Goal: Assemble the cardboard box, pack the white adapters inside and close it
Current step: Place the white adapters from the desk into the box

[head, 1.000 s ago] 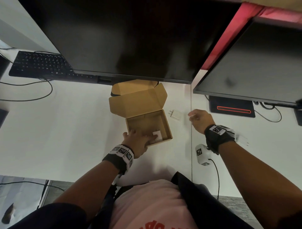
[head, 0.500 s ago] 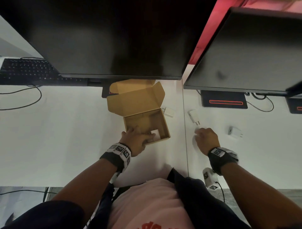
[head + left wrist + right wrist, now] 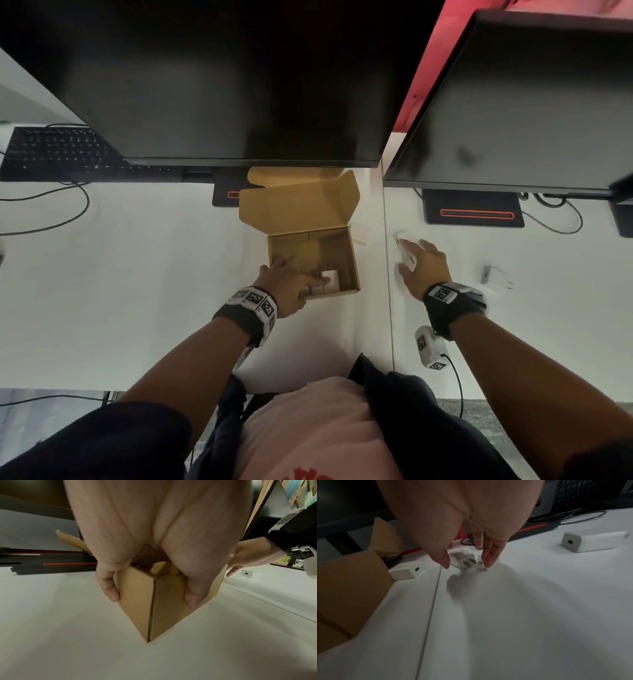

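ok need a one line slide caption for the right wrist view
Right hand open above a white adapter on the white desk, two more adapters lying nearby.

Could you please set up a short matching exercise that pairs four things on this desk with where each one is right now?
Things:
1. cardboard box
2. adapter with prongs showing
3. adapter by the box's right wall
4. adapter on the far right

Places or states:
A. lies alone on the desk, to the right of the right hand
B. lies between the thumb and fingers of the open right hand
C. gripped at its near corner by the left hand, lid open
D. lies on the desk just outside the box

Pairs: 1-C, 2-B, 3-D, 4-A
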